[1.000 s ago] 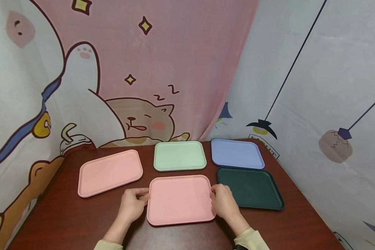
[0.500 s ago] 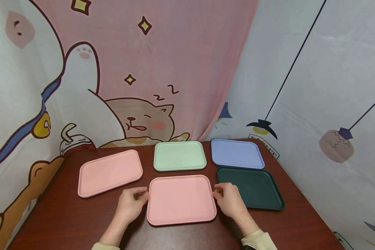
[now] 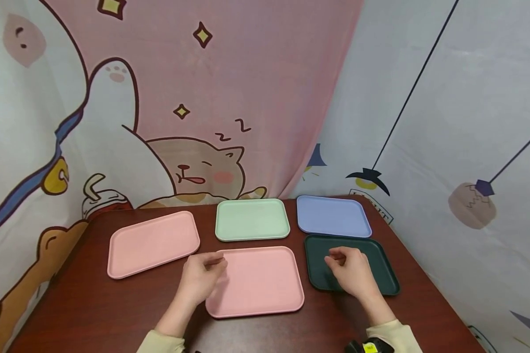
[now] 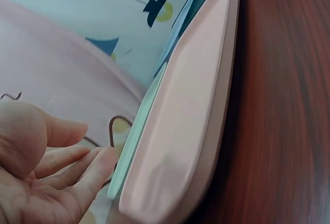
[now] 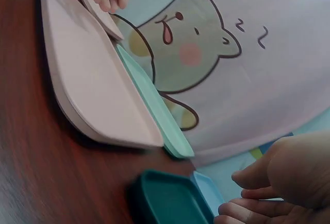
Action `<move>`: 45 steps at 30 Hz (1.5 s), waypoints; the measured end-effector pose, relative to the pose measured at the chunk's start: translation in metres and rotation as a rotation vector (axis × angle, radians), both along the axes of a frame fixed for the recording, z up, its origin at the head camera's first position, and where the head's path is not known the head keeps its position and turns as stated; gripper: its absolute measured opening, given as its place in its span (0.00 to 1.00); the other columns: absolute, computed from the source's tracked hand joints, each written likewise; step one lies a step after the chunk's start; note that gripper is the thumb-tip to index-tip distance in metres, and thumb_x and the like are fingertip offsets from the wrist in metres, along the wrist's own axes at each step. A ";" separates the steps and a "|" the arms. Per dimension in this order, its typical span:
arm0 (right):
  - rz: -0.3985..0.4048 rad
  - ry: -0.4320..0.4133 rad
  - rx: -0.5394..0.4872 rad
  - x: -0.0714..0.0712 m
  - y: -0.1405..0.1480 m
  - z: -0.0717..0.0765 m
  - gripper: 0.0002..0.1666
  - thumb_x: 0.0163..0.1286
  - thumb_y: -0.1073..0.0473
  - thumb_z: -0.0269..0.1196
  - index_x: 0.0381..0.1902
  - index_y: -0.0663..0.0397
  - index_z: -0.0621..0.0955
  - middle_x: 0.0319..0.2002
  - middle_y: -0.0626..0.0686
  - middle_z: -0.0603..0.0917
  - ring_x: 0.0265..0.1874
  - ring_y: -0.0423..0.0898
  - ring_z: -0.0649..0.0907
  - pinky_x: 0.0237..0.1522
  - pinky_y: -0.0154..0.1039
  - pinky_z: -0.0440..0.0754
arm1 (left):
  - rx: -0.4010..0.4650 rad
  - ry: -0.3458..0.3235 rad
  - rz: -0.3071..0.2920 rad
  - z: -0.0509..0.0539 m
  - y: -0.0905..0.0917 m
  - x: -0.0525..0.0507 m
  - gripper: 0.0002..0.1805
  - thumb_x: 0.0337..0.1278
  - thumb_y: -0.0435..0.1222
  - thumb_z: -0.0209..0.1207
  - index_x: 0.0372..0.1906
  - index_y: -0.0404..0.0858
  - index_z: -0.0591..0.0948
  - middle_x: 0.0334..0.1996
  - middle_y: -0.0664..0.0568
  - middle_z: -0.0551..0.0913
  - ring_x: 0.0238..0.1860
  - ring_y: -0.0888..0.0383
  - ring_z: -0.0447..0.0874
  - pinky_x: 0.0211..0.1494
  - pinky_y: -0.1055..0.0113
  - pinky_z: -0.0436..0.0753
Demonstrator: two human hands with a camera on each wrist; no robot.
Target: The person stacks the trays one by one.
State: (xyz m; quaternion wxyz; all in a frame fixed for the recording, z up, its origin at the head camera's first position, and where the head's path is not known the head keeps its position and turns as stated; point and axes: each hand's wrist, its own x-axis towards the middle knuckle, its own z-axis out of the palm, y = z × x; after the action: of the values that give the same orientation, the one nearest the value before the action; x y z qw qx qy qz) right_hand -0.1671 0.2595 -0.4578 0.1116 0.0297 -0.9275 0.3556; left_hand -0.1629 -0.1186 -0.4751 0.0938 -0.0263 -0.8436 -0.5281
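On the brown table lies a pink tray (image 3: 260, 284), front and centre. My left hand (image 3: 200, 279) hovers over its left edge, fingers loosely bent and holding nothing; the left wrist view shows a gap between thumb and fingers of that hand (image 4: 56, 167). Above the dark green tray (image 3: 380, 274) hangs my right hand (image 3: 355, 274), with nothing in its fingers. In the right wrist view the right hand (image 5: 283, 183) is relaxed, clear of the pink tray (image 5: 98, 74).
A second pink tray (image 3: 152, 245) lies tilted at the left. Behind the front tray is a light green tray (image 3: 251, 220), and a blue tray (image 3: 333, 216) sits at the back right. Printed cloth (image 3: 265, 98) hangs behind the table (image 3: 84, 304).
My right hand has left the front tray's right edge, rising and moving right over the dark green tray. The left hand has come off the left edge, up and slightly right. The trays stay put.
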 end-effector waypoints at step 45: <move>-0.181 -0.222 0.175 -0.009 0.172 -0.012 0.28 0.76 0.55 0.66 0.54 0.82 0.80 0.51 0.79 0.81 0.46 0.71 0.83 0.45 0.65 0.85 | 0.104 -0.258 -0.239 0.012 0.183 -0.062 0.14 0.63 0.31 0.72 0.49 0.26 0.88 0.26 0.52 0.88 0.29 0.60 0.89 0.34 0.66 0.88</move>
State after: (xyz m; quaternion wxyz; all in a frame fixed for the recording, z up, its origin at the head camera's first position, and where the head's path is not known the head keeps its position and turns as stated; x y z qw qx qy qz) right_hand -0.1763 0.4313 -0.4698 0.0371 -0.0836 -0.9604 0.2631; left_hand -0.2250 0.0641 -0.4628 -0.0773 -0.0534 -0.8112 -0.5772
